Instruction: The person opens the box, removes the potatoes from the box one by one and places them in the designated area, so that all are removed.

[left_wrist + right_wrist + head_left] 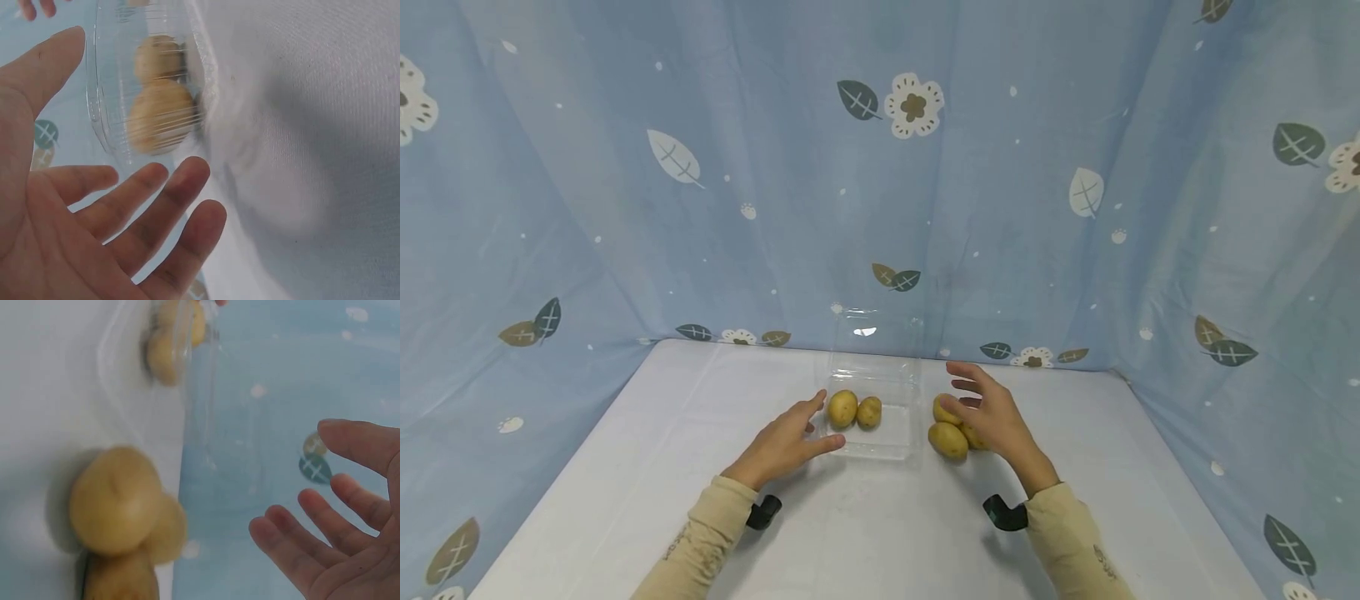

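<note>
A clear plastic clamshell box (pixel 880 379) stands open on the white table with two yellow potatoes (pixel 854 410) inside. My left hand (pixel 790 442) lies open at the box's left front corner, fingers straight and touching or almost touching its wall (pixel 103 94); the potatoes (pixel 159 115) show through it. My right hand (pixel 988 412) hovers open over three loose potatoes (pixel 949 439) to the right of the box. The right wrist view shows those potatoes (pixel 115 500) below the spread fingers (pixel 312 544), which hold nothing.
A blue flowered curtain (pixel 880 167) closes off the back and both sides of the white table (pixel 880 533). The box's raised lid (pixel 876 329) leans against the curtain. A black wrist mount (pixel 1003 512) sits under each sleeve.
</note>
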{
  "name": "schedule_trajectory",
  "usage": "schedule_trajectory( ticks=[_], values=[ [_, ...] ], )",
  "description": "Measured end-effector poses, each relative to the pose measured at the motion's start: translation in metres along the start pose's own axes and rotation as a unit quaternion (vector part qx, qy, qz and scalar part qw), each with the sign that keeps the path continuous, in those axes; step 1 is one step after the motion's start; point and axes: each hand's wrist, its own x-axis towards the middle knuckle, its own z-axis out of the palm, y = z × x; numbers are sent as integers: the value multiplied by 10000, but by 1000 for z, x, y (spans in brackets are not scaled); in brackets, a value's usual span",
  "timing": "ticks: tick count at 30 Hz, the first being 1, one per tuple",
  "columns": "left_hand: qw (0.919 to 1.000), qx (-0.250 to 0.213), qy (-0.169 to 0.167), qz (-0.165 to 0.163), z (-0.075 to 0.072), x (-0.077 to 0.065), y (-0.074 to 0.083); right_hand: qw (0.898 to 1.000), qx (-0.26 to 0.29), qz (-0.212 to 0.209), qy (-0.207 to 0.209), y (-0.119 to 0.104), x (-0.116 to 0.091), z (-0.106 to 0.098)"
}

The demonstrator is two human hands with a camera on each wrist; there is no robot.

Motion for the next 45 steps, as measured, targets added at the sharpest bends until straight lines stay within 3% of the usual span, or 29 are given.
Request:
schedule_trajectory(
  ticks=[9,18,29,35,45],
  values=[
    [10000,20,49,46,2,1,2,9998,44,109,-160,-17,12,26],
    [10000,-48,63,13,4,1,3,9978,52,-239,-613,-23,20,53],
    [9998,141,152,66,5,3,5,9954,-37,-461,-834,-26,33,77],
    [9996,168,178,100,5,4,5,9929,-421,-428,-1026,-26,37,92],
    [9998,123,109,89,3,4,5,9843,-1388,-434,-1000,-23,40,110]
  ],
)
